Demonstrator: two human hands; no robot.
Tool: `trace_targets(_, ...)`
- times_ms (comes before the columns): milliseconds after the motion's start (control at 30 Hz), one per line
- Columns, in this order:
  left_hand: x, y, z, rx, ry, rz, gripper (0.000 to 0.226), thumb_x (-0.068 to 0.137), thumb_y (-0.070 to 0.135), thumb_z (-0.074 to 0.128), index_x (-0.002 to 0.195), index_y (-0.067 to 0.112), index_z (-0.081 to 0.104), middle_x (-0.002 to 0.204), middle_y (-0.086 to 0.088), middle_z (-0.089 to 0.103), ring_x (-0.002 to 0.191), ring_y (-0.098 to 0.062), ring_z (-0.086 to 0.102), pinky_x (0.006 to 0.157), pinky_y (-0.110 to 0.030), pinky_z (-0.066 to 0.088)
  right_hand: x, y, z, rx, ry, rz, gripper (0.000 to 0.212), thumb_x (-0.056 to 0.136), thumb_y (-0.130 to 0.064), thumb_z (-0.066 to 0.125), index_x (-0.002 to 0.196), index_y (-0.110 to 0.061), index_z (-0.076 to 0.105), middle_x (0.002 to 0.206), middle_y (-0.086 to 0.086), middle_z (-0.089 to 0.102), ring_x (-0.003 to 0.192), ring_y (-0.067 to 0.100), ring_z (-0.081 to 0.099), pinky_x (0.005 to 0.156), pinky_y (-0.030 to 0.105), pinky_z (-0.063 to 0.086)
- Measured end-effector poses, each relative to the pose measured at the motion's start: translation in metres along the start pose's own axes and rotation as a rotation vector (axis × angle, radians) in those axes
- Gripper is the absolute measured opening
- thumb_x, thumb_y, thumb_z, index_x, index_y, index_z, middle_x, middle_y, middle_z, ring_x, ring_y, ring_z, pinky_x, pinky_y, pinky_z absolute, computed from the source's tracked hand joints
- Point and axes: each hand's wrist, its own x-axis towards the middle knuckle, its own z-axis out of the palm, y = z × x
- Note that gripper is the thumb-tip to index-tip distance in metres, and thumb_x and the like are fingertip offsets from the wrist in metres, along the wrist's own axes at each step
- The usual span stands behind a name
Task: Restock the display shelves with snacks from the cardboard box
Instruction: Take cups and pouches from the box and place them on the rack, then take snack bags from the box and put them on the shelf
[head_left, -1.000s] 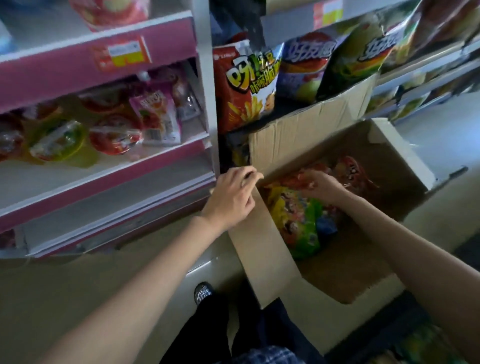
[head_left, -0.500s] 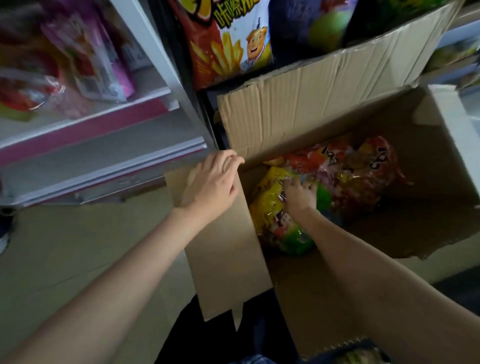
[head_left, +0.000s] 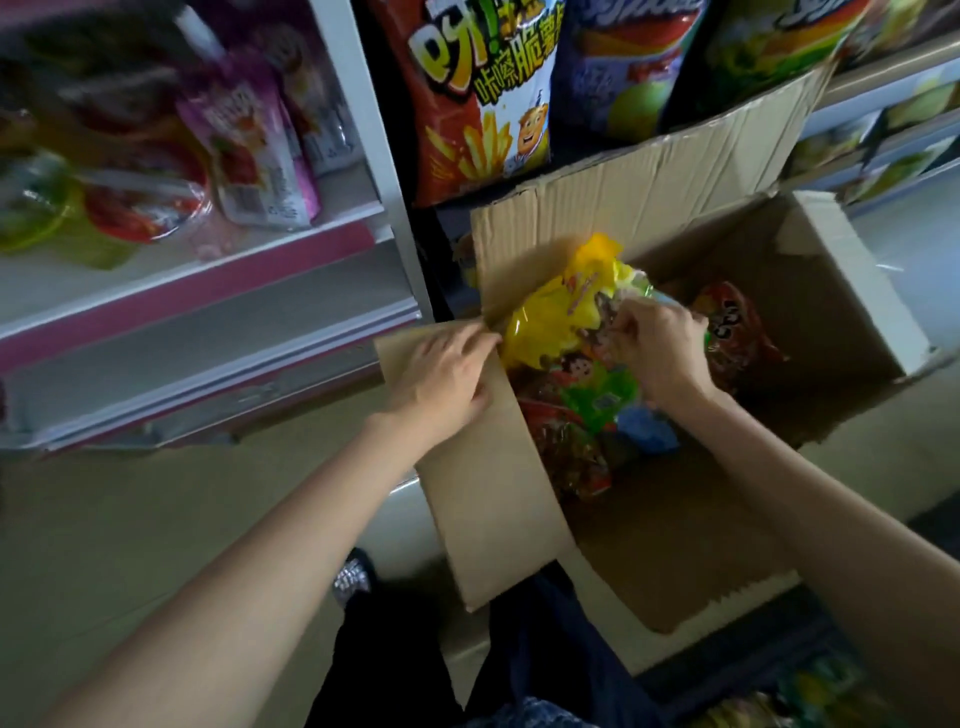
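Snacks (head_left: 587, 395) sit in the box (head_left: 810, 322), and one yellow-green bag (head_left: 561, 317) is already in a grip, so the move ahead turns on where that bag lies from the shelves.

Going from the left: the pink shelf (head_left: 197, 291) holds pouches and cups and stands well left of the box and above it, with a bare white ledge under it. The left hand (head_left: 441, 374) rests on the box's left flap (head_left: 483, 483), fingers (head_left: 478, 338) bent over its top edge and pressing it outward, near the bag but apart from it. The bag's long axis runs up and away from the person, its yellow top tilted up over the far flap. The right hand (head_left: 654, 348) pinches the bag near its middle, fingers clamped on the film, so this is the nearer hand. Red packs (head_left: 732, 332) lie just right of it, against the box wall.

Judging by this, the bag must rise clear of the flaps. The box floor shows bare cardboard near the person, so room inside is ample.
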Motion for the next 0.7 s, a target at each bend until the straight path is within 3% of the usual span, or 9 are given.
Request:
trace_targets(133,-0.029,-0.015,-0.012,-0.227,0.163,0.100,0.060,0.089,0.024,0.055,0.143,0.016,0.028,0.146,-0.007,0.032,0.134,-0.025,0.030,0.111,-0.039,0.024,-0.019,-0.059,-0.060,0.077,0.273,-0.097,0.011,0.074,-0.013,0.062,0.075,-0.003,0.059,0.078,0.009,0.061,0.076,0.028,0.055,0.069,0.035,0.037)
trace_targets(267,-0.071,-0.037,-0.036,-0.599,0.234,0.123,0.068,0.083,0.024,0.066,0.139,0.009,0.030,0.137,-0.011,0.040,0.126,-0.024,0.041,0.105,-0.036,0.035,-0.054,-0.138,-0.093,0.099,0.421,-0.094,0.004,0.078,-0.007,0.064,0.082,-0.006,0.063,0.085,0.002,0.058,0.079,0.017,0.052,0.072,0.027,0.037)
trace_targets(333,-0.104,-0.053,-0.051,-0.833,0.241,0.098,0.071,0.082,0.023,0.068,0.139,0.012,0.027,0.132,-0.002,0.044,0.121,-0.016,0.046,0.102,-0.032,0.040,-0.073,-0.185,-0.097,0.160,0.443,-0.082,0.006,0.080,-0.011,0.065,0.085,-0.008,0.065,0.090,0.002,0.057,0.084,0.016,0.052,0.075,0.024,0.036)
trace_targets(400,-0.137,-0.071,-0.060,-0.985,0.253,0.038,0.077,0.083,0.022,0.067,0.142,0.017,0.018,0.134,0.011,0.039,0.119,0.004,0.035,0.101,-0.012,0.032,-0.088,-0.226,-0.089,0.234,0.440,-0.059,0.008,0.079,-0.014,0.068,0.085,-0.010,0.066,0.103,0.009,0.056,0.098,0.022,0.052,0.085,0.027,0.037)
trace_targets(500,-0.180,-0.110,-0.054,-1.110,0.307,-0.073,0.095,0.078,0.026,0.070,0.145,0.029,0.002,0.149,0.010,0.020,0.125,0.008,0.018,0.108,-0.016,0.020,-0.113,-0.274,-0.054,0.307,0.357,-0.059,0.014,0.074,-0.012,0.073,0.074,-0.019,0.060,0.118,0.011,0.048,0.113,0.030,0.047,0.099,0.042,0.038)
trace_targets(533,-0.191,-0.123,-0.048,-1.105,0.345,-0.083,0.097,0.076,0.025,0.072,0.143,0.033,0.002,0.146,0.012,0.022,0.122,0.012,0.019,0.105,-0.011,0.021,-0.122,-0.285,-0.038,0.345,0.306,-0.048,0.021,0.074,-0.011,0.073,0.073,-0.022,0.057,0.123,0.010,0.046,0.115,0.031,0.045,0.099,0.041,0.037)
trace_targets(600,-0.204,-0.151,-0.029,-1.084,0.395,-0.118,0.100,0.072,0.017,0.076,0.141,0.032,0.004,0.135,0.016,0.028,0.115,0.017,0.026,0.088,0.006,0.025,-0.136,-0.301,-0.005,0.420,0.221,-0.025,0.025,0.076,-0.008,0.073,0.073,-0.023,0.054,0.129,0.008,0.044,0.119,0.029,0.043,0.094,0.024,0.032)
trace_targets(700,-0.214,-0.183,0.008,-1.062,0.411,-0.238,0.110,0.066,0.011,0.080,0.145,0.023,0.005,0.124,0.020,0.037,0.116,0.002,0.038,0.075,0.008,0.030,-0.152,-0.312,0.055,0.518,0.133,0.003,0.022,0.077,-0.006,0.073,0.074,-0.021,0.057,0.132,0.009,0.044,0.121,0.027,0.042,0.091,0.019,0.030)
